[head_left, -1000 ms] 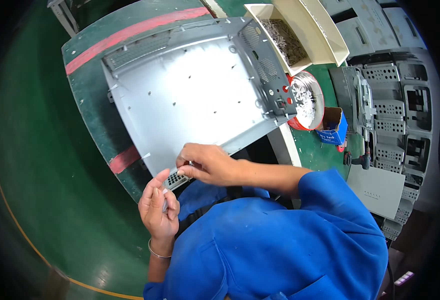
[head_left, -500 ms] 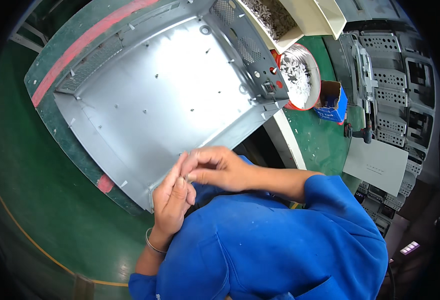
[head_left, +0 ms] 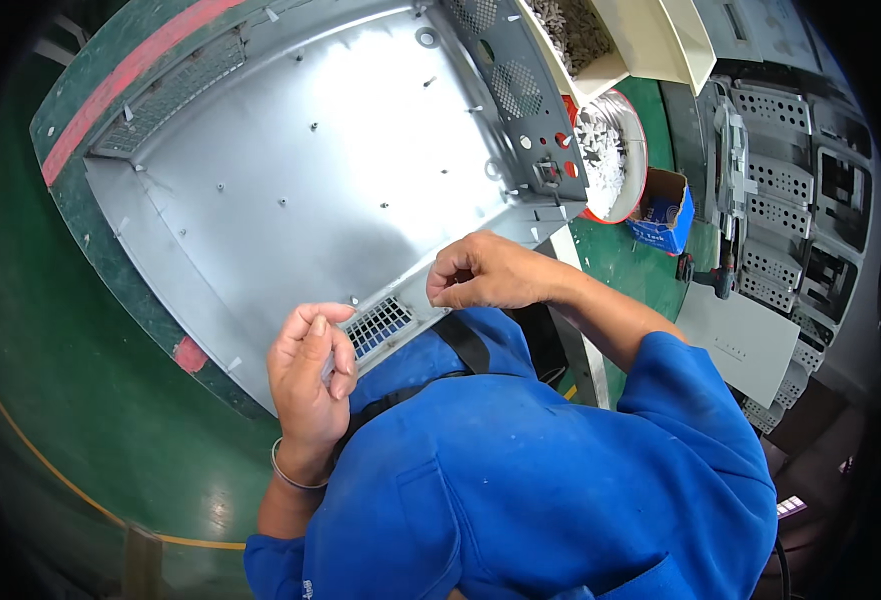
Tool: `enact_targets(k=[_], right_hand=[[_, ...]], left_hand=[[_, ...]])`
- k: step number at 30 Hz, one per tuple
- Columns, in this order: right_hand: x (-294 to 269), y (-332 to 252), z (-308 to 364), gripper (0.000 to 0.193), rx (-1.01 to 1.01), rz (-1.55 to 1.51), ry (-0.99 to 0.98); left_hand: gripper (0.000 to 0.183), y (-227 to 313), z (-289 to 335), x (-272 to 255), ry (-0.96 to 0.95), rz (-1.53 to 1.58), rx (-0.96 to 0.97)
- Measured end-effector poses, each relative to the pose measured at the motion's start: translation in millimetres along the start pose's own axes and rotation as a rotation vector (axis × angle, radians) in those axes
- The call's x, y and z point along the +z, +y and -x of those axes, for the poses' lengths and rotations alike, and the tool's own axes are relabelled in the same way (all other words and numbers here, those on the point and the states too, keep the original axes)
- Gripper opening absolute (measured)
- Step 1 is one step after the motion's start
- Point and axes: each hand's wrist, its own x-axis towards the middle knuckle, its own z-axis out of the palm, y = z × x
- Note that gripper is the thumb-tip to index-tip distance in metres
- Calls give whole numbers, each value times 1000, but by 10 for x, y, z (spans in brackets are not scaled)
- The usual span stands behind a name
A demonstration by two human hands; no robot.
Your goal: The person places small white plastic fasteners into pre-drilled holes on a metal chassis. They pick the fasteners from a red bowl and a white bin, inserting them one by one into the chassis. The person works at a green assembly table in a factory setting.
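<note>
A large grey sheet-metal housing lies open side up in front of me, with small studs on its floor and mesh vents in its walls. My left hand is by its near edge, fingers curled in with the thumb against them. Something pale shows between those fingers, too hidden to name. Over the near wall, right of a square-holed grille, my right hand pinches thumb and forefinger together. Whatever the pinch holds is too small to make out. Small white pointed pieces, one being a white plug-like piece, stick out from the housing's walls.
The housing rests on a green worktop with a red stripe. To the right are a cream bin of small parts, a red-rimmed bowl of white pieces, a blue box, a power drill, a grey panel and stacked perforated metal parts.
My hands were together at the housing's near corner; now they are apart. The right has moved right and up, the left slightly left. The near grille has come into sight between them.
</note>
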Motion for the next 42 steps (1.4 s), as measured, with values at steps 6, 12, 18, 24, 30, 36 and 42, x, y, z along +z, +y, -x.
enact_targets(k=[6, 12, 18, 24, 30, 36, 42], right_hand=[[-32, 23, -12, 13, 1, 20, 15], [-30, 13, 2, 13, -14, -20, -6], [2, 46, -2, 14, -37, -11, 15], [1, 57, -2, 14, -96, 94, -3], [-1, -14, -17, 18, -168, 354, -48], [22, -87, -78, 21, -110, 623, -142], [-10, -134, -92, 23, -158, 564, -168]], left_hand=[[20, -17, 7, -9, 2, 21, 29], [19, -21, 20, -17, 12, 14, 47], [19, -8, 34, 0, 9, 26, 77], [18, 80, 93, -14, 52, 78, 146], [19, 211, 169, -137, 45, 163, 279], [19, 516, 290, -415, 44, 320, 450], [21, 650, 404, -737, -37, 645, 450]])
